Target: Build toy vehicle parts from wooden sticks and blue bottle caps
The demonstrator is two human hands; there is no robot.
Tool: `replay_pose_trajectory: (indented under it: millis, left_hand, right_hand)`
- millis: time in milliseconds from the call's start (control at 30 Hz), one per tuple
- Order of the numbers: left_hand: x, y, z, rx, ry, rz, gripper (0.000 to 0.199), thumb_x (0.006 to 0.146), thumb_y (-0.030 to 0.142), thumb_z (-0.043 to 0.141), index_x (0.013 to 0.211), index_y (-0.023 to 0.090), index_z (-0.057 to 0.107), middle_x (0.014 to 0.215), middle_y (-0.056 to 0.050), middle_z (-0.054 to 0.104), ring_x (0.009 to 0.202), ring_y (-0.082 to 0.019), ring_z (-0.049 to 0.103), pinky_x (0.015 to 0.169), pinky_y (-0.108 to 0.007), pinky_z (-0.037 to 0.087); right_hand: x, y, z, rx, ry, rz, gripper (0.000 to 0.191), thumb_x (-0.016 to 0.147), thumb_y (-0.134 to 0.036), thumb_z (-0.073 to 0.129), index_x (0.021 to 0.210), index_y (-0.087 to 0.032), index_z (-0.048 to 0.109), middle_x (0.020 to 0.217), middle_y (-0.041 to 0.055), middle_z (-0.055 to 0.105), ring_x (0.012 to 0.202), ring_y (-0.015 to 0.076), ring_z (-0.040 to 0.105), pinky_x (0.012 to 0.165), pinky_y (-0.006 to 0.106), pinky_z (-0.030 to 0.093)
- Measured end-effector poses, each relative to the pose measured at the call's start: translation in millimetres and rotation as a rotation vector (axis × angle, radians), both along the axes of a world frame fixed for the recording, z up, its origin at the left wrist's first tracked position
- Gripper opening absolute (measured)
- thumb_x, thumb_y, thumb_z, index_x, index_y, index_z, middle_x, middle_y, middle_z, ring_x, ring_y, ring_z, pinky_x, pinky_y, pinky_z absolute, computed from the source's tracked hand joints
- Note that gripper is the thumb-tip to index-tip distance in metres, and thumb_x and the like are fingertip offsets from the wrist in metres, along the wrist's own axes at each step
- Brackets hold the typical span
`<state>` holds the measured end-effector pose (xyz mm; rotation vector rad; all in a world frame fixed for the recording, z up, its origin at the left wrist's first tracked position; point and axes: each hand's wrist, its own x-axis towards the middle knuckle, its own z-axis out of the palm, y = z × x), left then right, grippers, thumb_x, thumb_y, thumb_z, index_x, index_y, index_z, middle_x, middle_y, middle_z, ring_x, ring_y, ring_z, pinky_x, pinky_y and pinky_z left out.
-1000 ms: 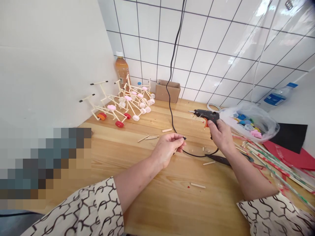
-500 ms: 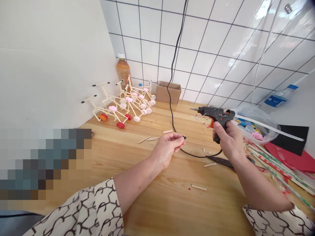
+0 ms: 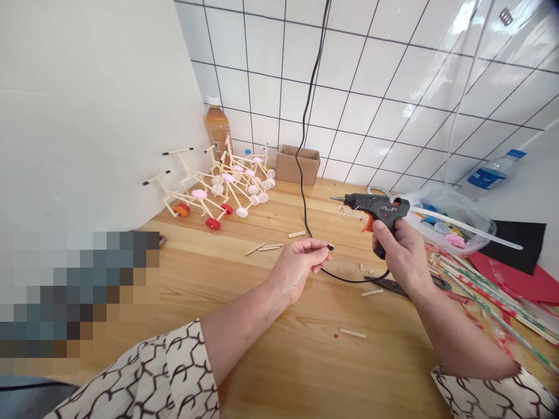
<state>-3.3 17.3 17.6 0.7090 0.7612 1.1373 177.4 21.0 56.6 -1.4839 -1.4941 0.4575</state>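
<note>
where the white wall [image 3: 96, 116] comes down to the wooden table [image 3: 244, 361], several stick models [image 3: 187, 192] stand close together; they overlap, so i cannot count them exactly, but i count five pink pieces [image 3: 199, 194] on them. one brown bottle [image 3: 218, 125] stands upright behind them, and next comes one open cardboard box [image 3: 298, 165]. some short loose sticks [image 3: 270, 247] lie in front of the box.

the left hand [image 3: 299, 267] pinches one small dark piece [image 3: 331, 247] between thumb and finger, above the table; its tip looks black, and the rest is hidden. one black cord [image 3: 303, 192] runs down behind this hand.

to the right is one glue gun [image 3: 375, 206], held up above the table. it is black, with an orange trigger and a thin metal nozzle pointing left, and one long whitish rod [image 3: 471, 226] comes out from its rear. the right hand [image 3: 406, 253] is closed around its handle; whether a finger presses the trigger, i cannot tell.

farther right are one plastic bag [image 3: 476, 233] of coloured caps, one clear bottle [image 3: 491, 176], one black sheet [image 3: 517, 244] and one red sheet [image 3: 506, 279].
</note>
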Motion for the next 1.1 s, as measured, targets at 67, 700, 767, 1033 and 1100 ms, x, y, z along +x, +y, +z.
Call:
replay_pose_trajectory:
  millis: [67, 700, 767, 1033, 1100]
  left_hand:
    - [1.0, -0.5, -0.8, -0.004, -0.004, 0.004, 0.012, 0.056, 0.017, 0.072, 0.066, 0.012, 0.068, 0.057, -0.004, 0.062, 0.05, -0.008, 0.046, 0.049, -0.022, 0.026]
    - [0.3, -3.4, 1.6, -0.004, 0.011, -0.026, 0.017, 0.055, 0.024, 0.076, 0.068, 0.014, 0.07, 0.057, -0.003, 0.062, 0.05, -0.007, 0.043, 0.049, -0.022, 0.024]
    - [1.1, -3.6, -0.1, 0.002, -0.008, -0.026, 0.017, 0.056, 0.021, 0.075, 0.07, 0.013, 0.07, 0.061, -0.004, 0.063, 0.053, -0.008, 0.045, 0.049, -0.022, 0.025]
    - [0.2, -3.5, 1.6, -0.032, 0.022, -0.029, 0.016, 0.055, 0.019, 0.074, 0.069, 0.012, 0.07, 0.058, -0.004, 0.063, 0.051, -0.007, 0.046, 0.05, -0.022, 0.025]
    - [0.0, -3.6, 1.6, -0.035, 0.036, -0.032, 0.016, 0.055, 0.02, 0.074, 0.069, 0.012, 0.07, 0.058, -0.004, 0.063, 0.05, -0.007, 0.045, 0.05, -0.022, 0.025]
  right_hand:
    - [1.0, 0.0, -0.2, -0.001, -0.01, -0.004, 0.036, 0.079, -0.055, 0.052, 0.071, -0.02, 0.048, 0.054, -0.0033, 0.047, 0.047, 0.0105, 0.042, 0.044, 0.024, 0.035]
    - [-3.5, -3.0, 1.2, -0.021, 0.026, 0.026, 0.038, 0.079, -0.056, 0.054, 0.067, -0.021, 0.047, 0.052, -0.0037, 0.046, 0.044, 0.0102, 0.041, 0.041, 0.024, 0.035]
    - [-2.8, -1.8, 0.8, -0.022, 0.026, 0.021, 0.038, 0.078, -0.057, 0.054, 0.067, -0.021, 0.047, 0.051, -0.0038, 0.046, 0.043, 0.0103, 0.041, 0.04, 0.024, 0.035]
    - [-0.2, 1.5, -2.6, -0.048, 0.012, 0.02, 0.037, 0.078, -0.056, 0.053, 0.068, -0.021, 0.045, 0.053, -0.004, 0.045, 0.045, 0.0101, 0.041, 0.042, 0.025, 0.035]
    - [-0.5, 1.3, -3.2, -0.049, 0.009, 0.025, 0.037, 0.078, -0.056, 0.053, 0.068, -0.021, 0.045, 0.054, -0.004, 0.046, 0.046, 0.0103, 0.041, 0.043, 0.025, 0.035]
